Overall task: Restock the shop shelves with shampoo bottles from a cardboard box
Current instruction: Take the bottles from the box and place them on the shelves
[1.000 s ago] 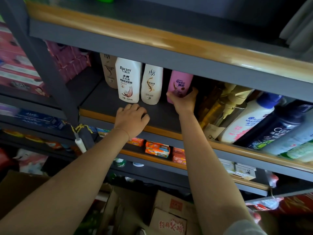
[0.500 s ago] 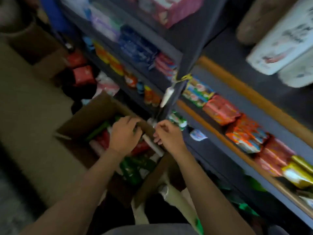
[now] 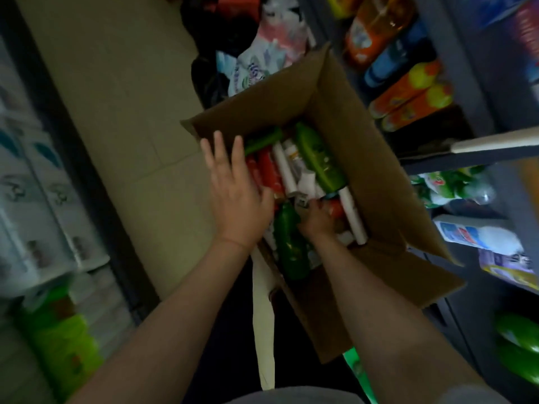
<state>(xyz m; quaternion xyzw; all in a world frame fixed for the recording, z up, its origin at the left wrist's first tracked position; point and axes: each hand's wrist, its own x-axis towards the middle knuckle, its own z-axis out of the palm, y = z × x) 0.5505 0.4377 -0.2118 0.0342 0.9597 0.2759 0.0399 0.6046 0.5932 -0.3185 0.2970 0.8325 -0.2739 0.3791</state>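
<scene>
Both hands down in the cardboard box (image 3: 361, 158), centre frame.

Left hand (image 3: 237, 196) spread wide, fingers straight, over the red bottles (image 3: 264, 167); right hand (image 3: 316, 220) reaches among green bottles (image 3: 319, 158), grip hidden — cannot tell.

Cardboard box (image 3: 364, 158) open on top; packed bottles (image 3: 318, 158) leave little room between.

1. Open cardboard box (image 3: 364, 158) at frame centre, flaps up — inside lie green bottles (image 3: 318, 158), red ones and white tubes, jumbled.
2. Left hand (image 3: 236, 193) spread flat over the box's left edge, fingers straight.
3. Right hand (image 3: 316, 218) down among the bottles — grip unclear.
4. Stocked shelves (image 3: 466, 68) fill the right of frame.
</scene>
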